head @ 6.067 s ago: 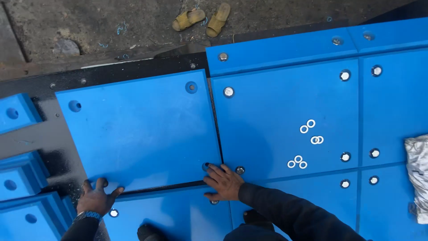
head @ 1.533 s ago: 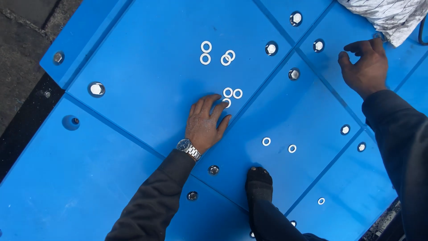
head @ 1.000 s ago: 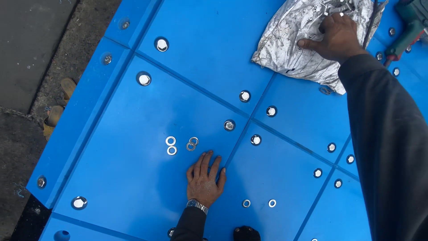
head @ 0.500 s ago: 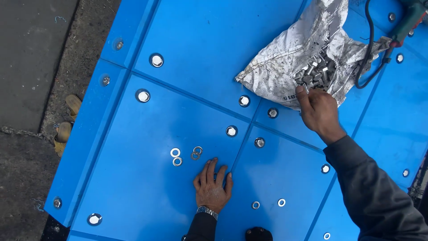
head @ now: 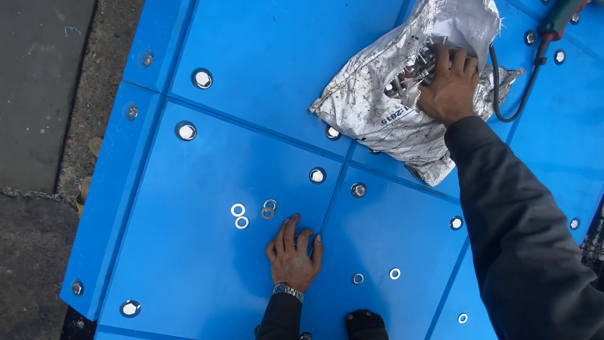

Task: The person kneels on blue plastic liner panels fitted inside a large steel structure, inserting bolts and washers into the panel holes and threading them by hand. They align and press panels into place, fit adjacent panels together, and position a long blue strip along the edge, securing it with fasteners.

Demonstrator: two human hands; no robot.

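Half a second on, the right hand has gone from the near edge of the bag up into its torn mouth, and the view has drawn in closer over the blue panels. That hand now lies knuckles up on the silvery bag, fingers curled down into a heap of metal bolts showing through the tear; whether it has actually closed on any I cannot tell, since the fingertips are buried among them. The bag sits crumpled towards the far right of the panels, lying across a seam, with a black cable looping just beside it from a green tool at the far right corner. The left hand is pressed flat on the panel near the near edge, fingers spread and empty, a watch at the wrist, its fingertips touching the seam between two panels. Four washers lie loose just beyond and to the left of that hand, close together; two more rest to its right on the neighbouring panel, apart from the hand. Bolt heads sit in round recesses along the panel edges. A dark shoe toe shows at the near edge, and rough ground runs along the left side.
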